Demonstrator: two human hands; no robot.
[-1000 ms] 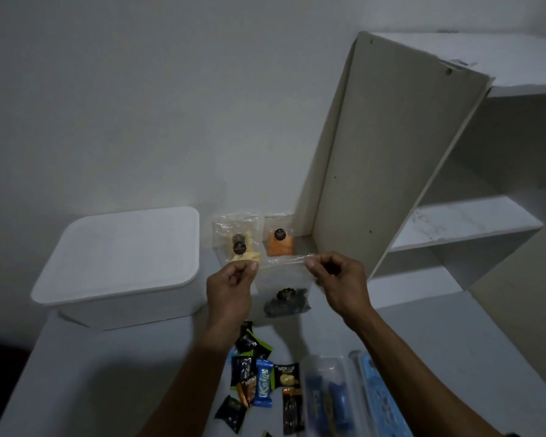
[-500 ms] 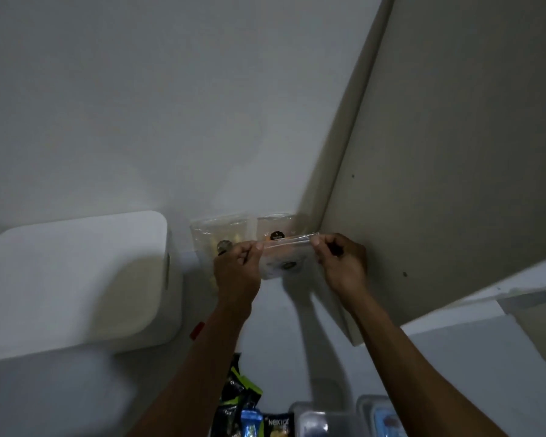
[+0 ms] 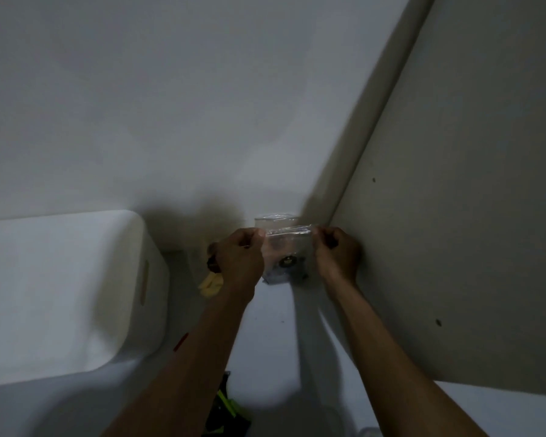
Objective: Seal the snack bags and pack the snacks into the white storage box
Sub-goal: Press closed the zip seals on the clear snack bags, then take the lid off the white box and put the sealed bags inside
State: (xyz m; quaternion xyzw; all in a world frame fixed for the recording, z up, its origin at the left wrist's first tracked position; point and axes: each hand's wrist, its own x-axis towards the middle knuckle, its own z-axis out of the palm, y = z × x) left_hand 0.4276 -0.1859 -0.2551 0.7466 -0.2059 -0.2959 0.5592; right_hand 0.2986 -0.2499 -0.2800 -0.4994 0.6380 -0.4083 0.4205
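Note:
A clear snack bag (image 3: pixel 285 257) with dark contents and a round dark label hangs between my two hands, close to the back wall. My left hand (image 3: pixel 240 258) pinches its top left corner and my right hand (image 3: pixel 336 253) pinches its top right corner. Behind it another clear bag (image 3: pixel 276 219) leans on the wall. A bag with yellow snacks (image 3: pixel 211 283) shows partly from behind my left wrist. The white storage box (image 3: pixel 60 288), lid on, stands at the left on the table.
A tall beige cabinet panel (image 3: pixel 454 216) rises close on the right, next to my right hand. Dark and green wrapped snacks (image 3: pixel 227 411) lie at the bottom edge between my forearms. A small red mark (image 3: pixel 181 341) shows beside the box.
The view has tilted up and moved closer to the wall. My hands carried the held bag forward, toward the bags against the wall, keeping hold of its top corners.

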